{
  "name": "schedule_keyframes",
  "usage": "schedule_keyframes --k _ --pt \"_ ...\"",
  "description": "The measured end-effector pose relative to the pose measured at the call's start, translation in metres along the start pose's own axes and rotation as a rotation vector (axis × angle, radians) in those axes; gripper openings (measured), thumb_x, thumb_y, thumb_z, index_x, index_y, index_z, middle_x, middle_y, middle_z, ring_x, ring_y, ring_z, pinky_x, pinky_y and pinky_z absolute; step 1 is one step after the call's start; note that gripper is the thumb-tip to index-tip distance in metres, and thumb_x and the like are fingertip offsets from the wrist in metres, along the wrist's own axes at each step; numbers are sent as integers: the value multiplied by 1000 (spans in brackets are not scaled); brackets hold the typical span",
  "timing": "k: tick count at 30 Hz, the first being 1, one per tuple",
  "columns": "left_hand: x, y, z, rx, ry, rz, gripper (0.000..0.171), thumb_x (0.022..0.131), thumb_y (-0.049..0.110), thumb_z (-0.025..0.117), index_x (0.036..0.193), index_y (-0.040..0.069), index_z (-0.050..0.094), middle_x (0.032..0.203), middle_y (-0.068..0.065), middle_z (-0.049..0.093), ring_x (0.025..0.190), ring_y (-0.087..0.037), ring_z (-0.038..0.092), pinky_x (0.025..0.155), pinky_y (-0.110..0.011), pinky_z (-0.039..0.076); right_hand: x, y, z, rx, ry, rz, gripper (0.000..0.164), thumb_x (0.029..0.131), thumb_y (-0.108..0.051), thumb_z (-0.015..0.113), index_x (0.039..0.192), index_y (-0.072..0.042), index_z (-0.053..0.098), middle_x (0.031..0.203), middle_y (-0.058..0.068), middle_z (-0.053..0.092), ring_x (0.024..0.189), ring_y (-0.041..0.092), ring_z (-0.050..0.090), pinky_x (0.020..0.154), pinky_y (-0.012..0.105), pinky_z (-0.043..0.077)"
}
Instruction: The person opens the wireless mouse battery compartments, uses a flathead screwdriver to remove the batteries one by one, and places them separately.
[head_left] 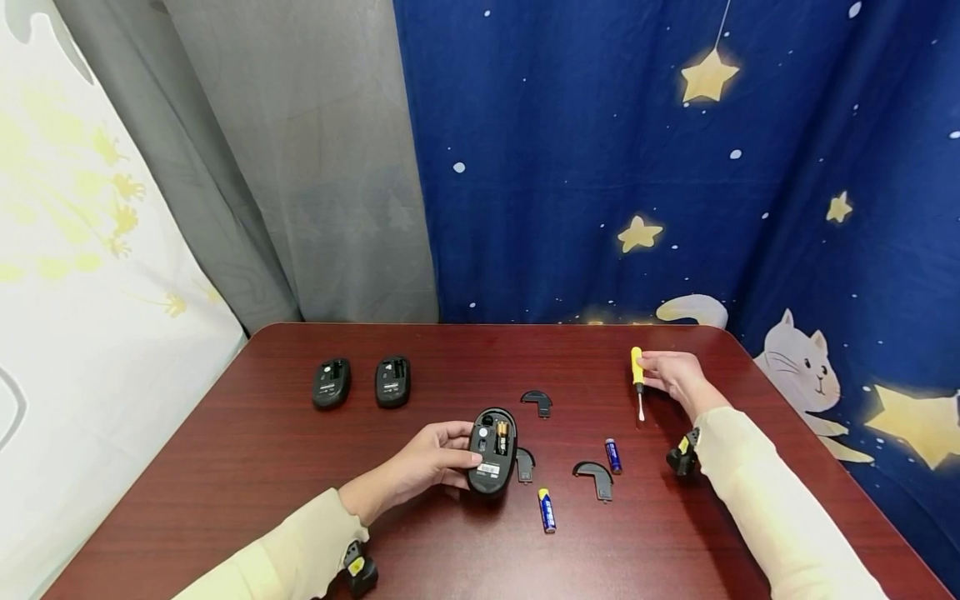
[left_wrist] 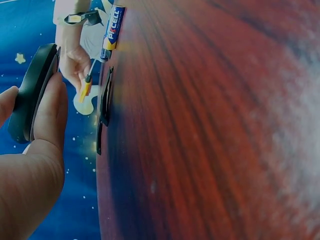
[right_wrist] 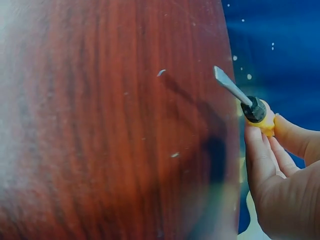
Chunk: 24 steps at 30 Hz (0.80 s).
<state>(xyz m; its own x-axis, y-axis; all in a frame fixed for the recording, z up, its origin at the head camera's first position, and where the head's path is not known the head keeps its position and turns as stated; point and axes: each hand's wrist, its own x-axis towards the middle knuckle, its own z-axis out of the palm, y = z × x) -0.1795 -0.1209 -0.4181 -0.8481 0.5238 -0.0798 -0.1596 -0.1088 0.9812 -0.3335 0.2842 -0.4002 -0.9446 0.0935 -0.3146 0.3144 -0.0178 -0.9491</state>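
My left hand grips a black computer mouse by its side, its underside turned up. A battery with a copper-coloured end lies in the mouse's open compartment. In the left wrist view the mouse shows edge-on between thumb and fingers. My right hand pinches the yellow handle of a flat-blade screwdriver, held above the table at the right. Its blade points down towards me; the right wrist view shows the screwdriver's flat tip clear of the surface.
Two more mice lie underside up at the back left, their compartments uncovered. Right of the held mouse lie three black battery covers and two blue batteries. Curtains stand behind the red-brown table.
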Motion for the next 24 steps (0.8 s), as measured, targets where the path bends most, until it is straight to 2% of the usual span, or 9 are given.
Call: schedule_keyframes --k 10,18,24 --pt "-1 -1 0 -7 1 4 52 88 0 63 134 -14 43 114 -20 64 90 -21 67 72 -38 58 3 13 0 0 16 24 49 92 -1 63 137 9 47 79 -2 63 69 7 65 70 28 57" --pt "-1 0 0 -8 -2 9 52 88 0 64 134 -14 43 114 -20 64 90 -21 67 72 -37 58 2 18 4 -29 30 -3 43 91 2 64 130 12 51 75 -5 64 67 9 65 66 29 58" --pt "-1 0 0 -9 0 9 52 88 -1 63 134 -14 42 113 -20 65 90 -21 67 72 -37 58 3 21 10 -121 87 -31 37 90 2 65 125 13 56 79 1 64 66 8 64 64 30 58"
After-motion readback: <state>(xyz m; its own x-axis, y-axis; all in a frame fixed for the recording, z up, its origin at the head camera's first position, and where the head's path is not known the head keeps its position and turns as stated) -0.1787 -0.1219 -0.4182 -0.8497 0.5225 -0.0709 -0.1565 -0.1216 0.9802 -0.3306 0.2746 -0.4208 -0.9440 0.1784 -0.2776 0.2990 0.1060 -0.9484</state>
